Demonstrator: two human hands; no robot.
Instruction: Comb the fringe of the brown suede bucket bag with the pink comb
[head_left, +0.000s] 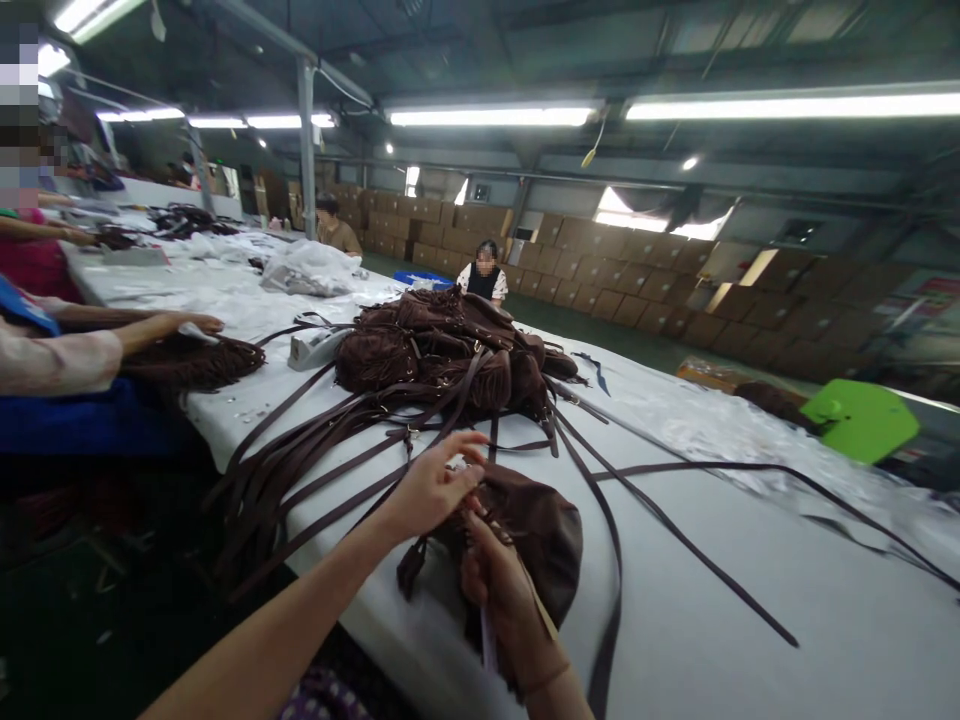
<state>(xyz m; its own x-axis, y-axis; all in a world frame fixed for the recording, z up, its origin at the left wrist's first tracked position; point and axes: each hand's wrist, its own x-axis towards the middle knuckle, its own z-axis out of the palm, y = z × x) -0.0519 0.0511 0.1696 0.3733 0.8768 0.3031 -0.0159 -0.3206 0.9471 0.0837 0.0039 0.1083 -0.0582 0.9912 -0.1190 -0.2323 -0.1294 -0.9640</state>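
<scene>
A brown suede bag [544, 535] with fringe lies on the white table [750, 600] just in front of me. My left hand [435, 485] reaches in from the lower left, fingers curled and pinched at the bag's top edge. My right hand [499, 580] grips the bag's near side and also holds a thin white strip that hangs down. Long brown straps [645, 520] trail from the bag across the table.
A heap of similar brown bags [450, 355] with many straps hanging off the table edge sits beyond. A co-worker's arm [112, 345] rests at left on a fringed bag. A grey tape dispenser [315, 345], a green object [862, 420], seated people and stacked cartons lie further off.
</scene>
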